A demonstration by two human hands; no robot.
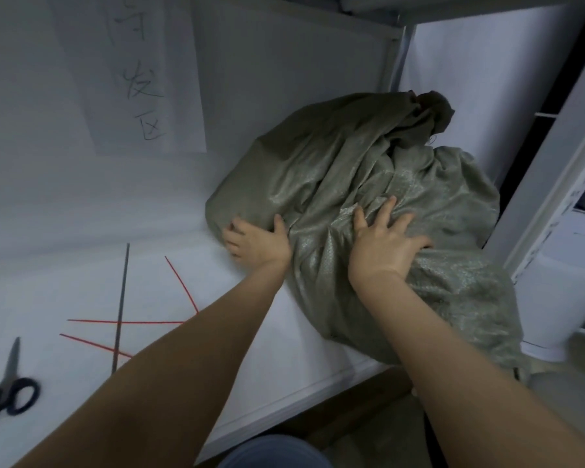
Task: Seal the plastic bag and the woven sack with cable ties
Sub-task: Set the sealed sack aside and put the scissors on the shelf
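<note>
A bulky grey-green woven sack [345, 170] lies on the white table [81, 214], its bunched neck at the far right corner. My left hand [255, 243] grips the sack's near-left corner, fingers curled round the edge. My right hand [385, 241] lies flat on top of the sack with fingers spread, pressing the fabric. Three red cable ties [125, 321] and one long black cable tie [120, 305] lie loose on the table to the left. No plastic bag shows.
Black-handled scissors [9, 390] lie at the table's near-left. A paper sheet with handwriting [139, 72] hangs on the white back wall. A white shelf post [547, 184] and white container [561, 298] stand close to the right of the sack.
</note>
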